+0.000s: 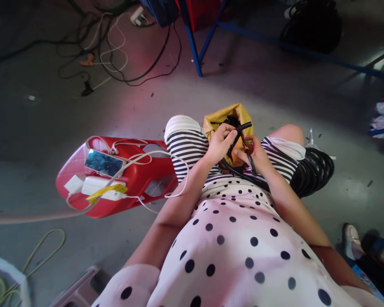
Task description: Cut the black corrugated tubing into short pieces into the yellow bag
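Between my knees sits a yellow bag (228, 111) with its mouth open and dark pieces inside. My left hand (222, 142) is closed, pinching a black corrugated tube (244, 126) whose short end points right. Close beside it, my right hand (255, 154) is closed on a black cable (251, 163) running down from the tube, with a small orange part near its fingers. A longer black tube (233, 170) crosses my lap toward a coil of black tubing (312, 172) beside my right thigh.
A red plastic stool (141, 170) on my left carries a phone (103, 162), a white power strip (96, 187) and white cables. Ahead are a blue metal frame (195, 51) and tangled floor cables (121, 64). Another person's shoe (352, 238) shows at lower right.
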A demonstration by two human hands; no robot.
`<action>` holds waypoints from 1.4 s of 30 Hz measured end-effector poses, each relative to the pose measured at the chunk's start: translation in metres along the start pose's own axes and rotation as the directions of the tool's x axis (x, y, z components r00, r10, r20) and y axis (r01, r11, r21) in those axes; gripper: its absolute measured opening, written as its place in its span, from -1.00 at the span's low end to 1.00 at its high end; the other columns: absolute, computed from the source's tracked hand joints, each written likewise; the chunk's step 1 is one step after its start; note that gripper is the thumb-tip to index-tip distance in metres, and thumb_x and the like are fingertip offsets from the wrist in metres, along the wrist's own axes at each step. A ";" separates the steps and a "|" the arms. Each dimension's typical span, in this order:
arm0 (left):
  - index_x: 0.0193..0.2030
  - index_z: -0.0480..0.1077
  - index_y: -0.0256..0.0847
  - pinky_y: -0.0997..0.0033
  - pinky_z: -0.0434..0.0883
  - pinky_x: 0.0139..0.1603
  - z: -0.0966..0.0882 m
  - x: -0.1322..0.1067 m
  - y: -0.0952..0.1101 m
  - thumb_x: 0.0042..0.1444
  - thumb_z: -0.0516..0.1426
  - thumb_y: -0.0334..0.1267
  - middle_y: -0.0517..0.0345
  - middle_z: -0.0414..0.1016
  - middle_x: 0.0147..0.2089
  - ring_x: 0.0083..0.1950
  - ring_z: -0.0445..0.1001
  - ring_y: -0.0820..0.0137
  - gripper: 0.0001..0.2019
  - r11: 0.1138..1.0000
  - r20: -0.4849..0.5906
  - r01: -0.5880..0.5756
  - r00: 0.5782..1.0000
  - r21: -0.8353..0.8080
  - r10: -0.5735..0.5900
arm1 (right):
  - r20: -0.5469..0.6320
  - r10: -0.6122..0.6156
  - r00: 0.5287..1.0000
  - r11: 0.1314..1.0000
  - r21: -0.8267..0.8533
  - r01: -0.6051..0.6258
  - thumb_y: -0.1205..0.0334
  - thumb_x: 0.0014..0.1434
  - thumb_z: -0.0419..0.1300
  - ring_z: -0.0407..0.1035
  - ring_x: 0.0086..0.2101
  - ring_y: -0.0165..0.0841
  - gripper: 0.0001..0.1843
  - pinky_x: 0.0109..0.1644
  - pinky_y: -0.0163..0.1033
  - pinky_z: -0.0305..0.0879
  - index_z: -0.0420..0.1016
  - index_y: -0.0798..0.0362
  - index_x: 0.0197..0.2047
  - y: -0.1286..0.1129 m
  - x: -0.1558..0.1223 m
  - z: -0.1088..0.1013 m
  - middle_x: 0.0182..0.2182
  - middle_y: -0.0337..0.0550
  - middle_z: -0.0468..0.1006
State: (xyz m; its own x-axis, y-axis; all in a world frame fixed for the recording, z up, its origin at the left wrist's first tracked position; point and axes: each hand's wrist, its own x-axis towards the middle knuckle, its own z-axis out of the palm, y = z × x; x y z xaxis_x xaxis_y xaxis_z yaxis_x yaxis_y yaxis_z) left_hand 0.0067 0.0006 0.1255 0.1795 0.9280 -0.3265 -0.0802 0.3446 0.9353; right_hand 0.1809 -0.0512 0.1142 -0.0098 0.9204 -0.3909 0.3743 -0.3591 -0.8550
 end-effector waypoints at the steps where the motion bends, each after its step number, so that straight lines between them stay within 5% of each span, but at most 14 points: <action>1: -0.14 0.39 -0.12 0.54 0.23 -0.44 -0.001 0.000 -0.001 0.45 0.31 -0.20 0.42 0.34 -0.48 -0.51 0.23 0.57 -0.81 1.000 0.000 -0.012 1.000 0.018 0.012 | 0.005 -0.002 1.000 1.000 0.006 0.002 -0.44 0.01 0.54 0.59 -0.23 -0.10 -0.11 -0.01 0.04 0.52 0.27 -0.15 0.15 0.000 0.001 0.000 -0.29 -0.25 0.61; 19: -0.16 0.46 -0.16 0.50 0.42 -0.22 -0.006 0.002 -0.008 0.37 0.31 -0.22 0.34 0.43 -0.43 -0.34 0.47 0.48 -0.87 0.993 0.017 -0.073 0.997 0.091 0.071 | 0.007 0.008 1.000 0.997 -0.077 -0.008 -0.30 0.02 0.59 0.66 -0.19 -0.04 -0.16 0.03 0.10 0.52 0.34 -0.12 0.17 -0.005 0.004 -0.009 -0.19 -0.15 0.73; 28: -0.14 0.54 -0.20 0.46 0.47 -0.11 -0.010 0.006 -0.009 0.32 0.31 -0.31 0.20 0.62 -0.28 -0.22 0.58 0.43 -0.95 0.970 0.112 -0.153 0.985 0.189 0.133 | 0.034 -0.024 0.999 0.999 -0.040 0.026 -0.37 0.05 0.56 0.63 -0.20 -0.09 -0.16 0.07 0.09 0.55 0.34 -0.14 0.17 0.009 0.015 -0.010 -0.19 -0.19 0.69; 36: -0.11 0.55 -0.21 0.43 0.43 -0.17 -0.022 0.018 -0.008 0.33 0.26 -0.33 0.26 0.53 -0.40 -0.34 0.50 0.43 -0.96 0.951 0.183 -0.181 0.974 0.251 0.137 | 0.007 -0.001 1.000 0.996 -0.094 0.001 -0.50 0.06 0.52 0.52 -0.38 -0.14 -0.13 -0.14 0.01 0.51 0.38 -0.14 0.18 0.021 0.027 -0.004 -0.43 -0.32 0.57; 42: -0.13 0.55 -0.22 0.43 0.43 -0.17 -0.024 0.026 -0.018 0.30 0.27 -0.32 0.26 0.54 -0.41 -0.34 0.52 0.42 -0.95 0.951 0.266 -0.176 0.958 0.256 0.106 | 0.081 -0.099 0.992 0.994 -0.026 0.102 -0.48 0.01 0.58 0.61 -0.17 -0.09 -0.09 0.05 0.04 0.56 0.43 -0.11 0.19 0.022 0.033 -0.006 -0.22 -0.17 0.66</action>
State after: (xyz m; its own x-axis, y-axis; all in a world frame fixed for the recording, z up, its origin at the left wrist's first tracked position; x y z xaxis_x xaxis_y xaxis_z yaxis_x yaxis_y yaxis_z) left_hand -0.0113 0.0217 0.0973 0.4244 0.8878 -0.1779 0.1433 0.1281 0.9814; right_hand 0.1944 -0.0277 0.0851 -0.1219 0.9359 -0.3305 0.3958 -0.2595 -0.8809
